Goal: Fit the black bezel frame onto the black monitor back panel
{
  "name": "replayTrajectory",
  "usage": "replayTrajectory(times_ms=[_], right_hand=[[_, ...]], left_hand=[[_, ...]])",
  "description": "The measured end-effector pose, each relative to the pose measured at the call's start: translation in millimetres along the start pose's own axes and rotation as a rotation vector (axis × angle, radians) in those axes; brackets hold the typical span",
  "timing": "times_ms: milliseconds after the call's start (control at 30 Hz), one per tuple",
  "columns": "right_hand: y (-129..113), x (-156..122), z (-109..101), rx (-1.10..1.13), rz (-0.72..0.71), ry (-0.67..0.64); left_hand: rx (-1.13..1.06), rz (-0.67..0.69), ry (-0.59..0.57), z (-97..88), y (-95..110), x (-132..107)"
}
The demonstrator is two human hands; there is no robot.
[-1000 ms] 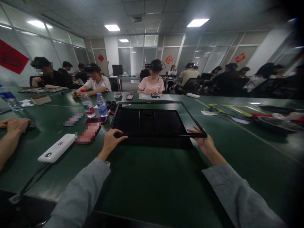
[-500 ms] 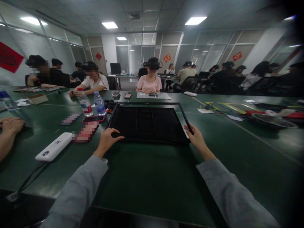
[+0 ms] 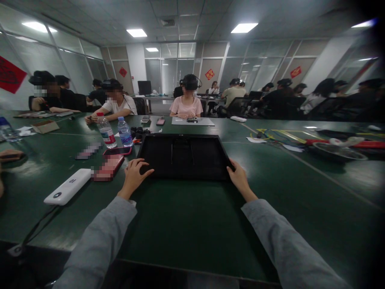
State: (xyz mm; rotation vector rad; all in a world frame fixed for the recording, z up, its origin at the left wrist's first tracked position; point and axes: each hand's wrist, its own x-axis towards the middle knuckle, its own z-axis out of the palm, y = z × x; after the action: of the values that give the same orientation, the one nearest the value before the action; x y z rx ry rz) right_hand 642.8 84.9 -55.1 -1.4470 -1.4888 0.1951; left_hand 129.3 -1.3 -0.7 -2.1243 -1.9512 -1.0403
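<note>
A thin black rectangular frame (image 3: 227,150) lies over a shallow black panel with a raised rim, their outlines now nearly matching. Two thin upright strips and a small dark block (image 3: 178,141) show on the panel's inner face (image 3: 207,156). My left hand (image 3: 132,174) curls thumb and fingers around the near left corner of the frame. On the right side, near the front corner, my right hand (image 3: 239,178) pinches the frame's edge, its fingertips partly hidden behind the rim.
Left of the panel are a white power bank (image 3: 68,186) with a cable, phones (image 3: 108,166) and two water bottles (image 3: 125,132). Cables (image 3: 267,136) and a round metal pan (image 3: 337,152) lie to the right. A co-worker's hand (image 3: 12,155) rests at far left; others sit opposite.
The frame has moved left and down onto the panel, closing the gap at the far and right sides. My right hand has shifted left with it; my left hand barely moved.
</note>
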Motion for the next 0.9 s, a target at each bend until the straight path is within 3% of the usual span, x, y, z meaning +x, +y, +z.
replayTrajectory(times_ms=[67, 133, 267, 367, 567, 900], right_hand=[[2.4, 1.3, -0.2, 0.014, 0.018, 0.012], [5.4, 2.8, 0.2, 0.033, 0.041, 0.012], [11.3, 4.7, 1.4, 0.108, 0.055, -0.01], [13.4, 4.4, 1.4, 0.182, 0.069, -0.027], [13.4, 5.0, 0.3, 0.174, 0.061, -0.051], [7.9, 5.8, -2.7, 0.085, 0.026, -0.066]], left_hand=[[-0.007, -0.065, 0.105, 3.9, -8.7, 3.3], [-0.042, -0.129, 0.128, 8.5, -20.0, 6.5], [-0.09, -0.307, 0.044, 15.5, -38.0, 10.7], [-0.099, -0.363, -0.005, 16.6, -41.1, 13.0], [-0.09, -0.398, -0.035, 13.8, -34.6, 15.9], [0.088, -0.281, -0.044, 12.1, -27.7, 11.7]])
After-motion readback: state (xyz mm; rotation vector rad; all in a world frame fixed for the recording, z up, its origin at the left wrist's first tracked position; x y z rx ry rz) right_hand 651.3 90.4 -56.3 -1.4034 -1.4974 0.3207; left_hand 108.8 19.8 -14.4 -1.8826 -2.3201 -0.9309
